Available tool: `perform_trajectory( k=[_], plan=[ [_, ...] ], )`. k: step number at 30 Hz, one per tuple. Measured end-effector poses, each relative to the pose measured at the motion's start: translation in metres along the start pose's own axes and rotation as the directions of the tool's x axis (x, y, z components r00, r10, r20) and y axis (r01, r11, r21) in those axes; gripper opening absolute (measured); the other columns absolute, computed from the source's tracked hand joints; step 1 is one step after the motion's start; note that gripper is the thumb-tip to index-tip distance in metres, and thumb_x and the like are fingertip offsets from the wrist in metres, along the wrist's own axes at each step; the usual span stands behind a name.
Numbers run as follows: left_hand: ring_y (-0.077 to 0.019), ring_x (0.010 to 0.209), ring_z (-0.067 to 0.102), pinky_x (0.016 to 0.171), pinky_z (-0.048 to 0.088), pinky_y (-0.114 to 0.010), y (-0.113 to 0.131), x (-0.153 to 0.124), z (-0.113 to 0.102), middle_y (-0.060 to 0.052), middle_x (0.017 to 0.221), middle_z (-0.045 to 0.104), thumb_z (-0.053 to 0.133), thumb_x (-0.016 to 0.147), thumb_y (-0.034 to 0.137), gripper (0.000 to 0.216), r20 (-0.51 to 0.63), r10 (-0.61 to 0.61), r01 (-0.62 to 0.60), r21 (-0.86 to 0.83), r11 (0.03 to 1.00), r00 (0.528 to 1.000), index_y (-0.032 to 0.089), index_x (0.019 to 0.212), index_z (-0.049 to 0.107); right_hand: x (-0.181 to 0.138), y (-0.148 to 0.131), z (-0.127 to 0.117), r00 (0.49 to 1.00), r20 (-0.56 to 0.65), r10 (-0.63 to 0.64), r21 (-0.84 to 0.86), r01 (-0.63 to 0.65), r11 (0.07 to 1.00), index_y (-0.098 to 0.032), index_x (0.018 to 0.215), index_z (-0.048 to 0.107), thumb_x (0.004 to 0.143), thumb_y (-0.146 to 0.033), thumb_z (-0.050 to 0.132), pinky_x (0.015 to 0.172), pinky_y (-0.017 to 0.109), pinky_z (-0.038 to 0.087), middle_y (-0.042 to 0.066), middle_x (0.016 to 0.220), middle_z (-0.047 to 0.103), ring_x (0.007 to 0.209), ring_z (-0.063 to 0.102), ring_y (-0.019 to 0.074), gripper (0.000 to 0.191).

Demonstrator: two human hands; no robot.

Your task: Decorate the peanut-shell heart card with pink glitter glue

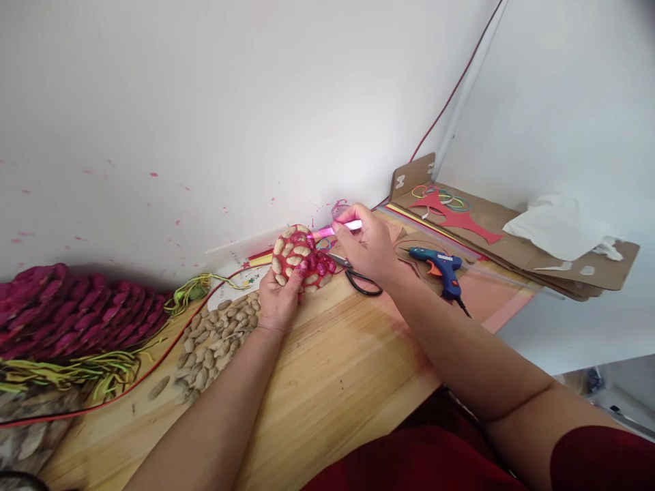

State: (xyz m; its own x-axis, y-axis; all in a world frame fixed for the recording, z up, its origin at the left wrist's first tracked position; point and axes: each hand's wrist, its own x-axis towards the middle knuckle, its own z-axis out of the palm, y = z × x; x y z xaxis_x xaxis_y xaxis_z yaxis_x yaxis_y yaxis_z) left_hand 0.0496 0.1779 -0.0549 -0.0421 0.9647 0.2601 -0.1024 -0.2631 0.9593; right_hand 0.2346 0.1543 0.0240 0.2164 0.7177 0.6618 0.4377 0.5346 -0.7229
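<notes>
Peanut-covered disc (294, 259): where exactly is it?

Straight ahead, in the left hand (279, 303), with its studded face turned toward the wearer. I can't tell whether its lower edge clears the surface (317, 368).

How firm is that hold?

The left thumb lies across the front and the other fingers are mostly hidden behind, so they're grasping it from below; how hard, I can't say.

And the right hand (371, 242)?

Its fingers are pinched around what looks like a brush (323, 232), pink toward the tip and white at the other end.

Which way does the disc lie from those fingers?

To their left and a little lower. The brush's long axis runs almost level across that gap, dipping slightly toward the disc. Its tip overlaps the upper right rim, though whether it touches I can't make out. The disc is roundish and shows no clear long axis.

So the left hand is nearer?

Yes, it's in contact; the right reaches it only through the brush.

Anything close by?

Loose peanuts (220, 341) left of the left wrist, scissors (340, 260) just below the right hand, and a glue gun (445, 266) to its right.
</notes>
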Motion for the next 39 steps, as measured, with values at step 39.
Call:
perform_trajectory(
  k=[39],
  plan=[
    [-0.0155, 0.063, 0.071, 0.058, 0.057, -0.025, -0.001, 0.002, -0.001, -0.004, 0.085, 0.08, 0.101, 0.057, 0.047, 0.055, 0.047, -0.131, 0.138, -0.264, 0.955, 0.99, 0.017, 0.095, 0.075, -0.003, 0.015, 0.008, 0.995, 0.049, -0.083, 0.094, 0.078, 0.993, -0.025, 0.096, 0.056, 0.104, -0.039, 0.057, 0.077, 0.035, 0.046, 0.002, 0.088, 0.069, 0.08, 0.062, 0.0181, 0.016]
  ],
)
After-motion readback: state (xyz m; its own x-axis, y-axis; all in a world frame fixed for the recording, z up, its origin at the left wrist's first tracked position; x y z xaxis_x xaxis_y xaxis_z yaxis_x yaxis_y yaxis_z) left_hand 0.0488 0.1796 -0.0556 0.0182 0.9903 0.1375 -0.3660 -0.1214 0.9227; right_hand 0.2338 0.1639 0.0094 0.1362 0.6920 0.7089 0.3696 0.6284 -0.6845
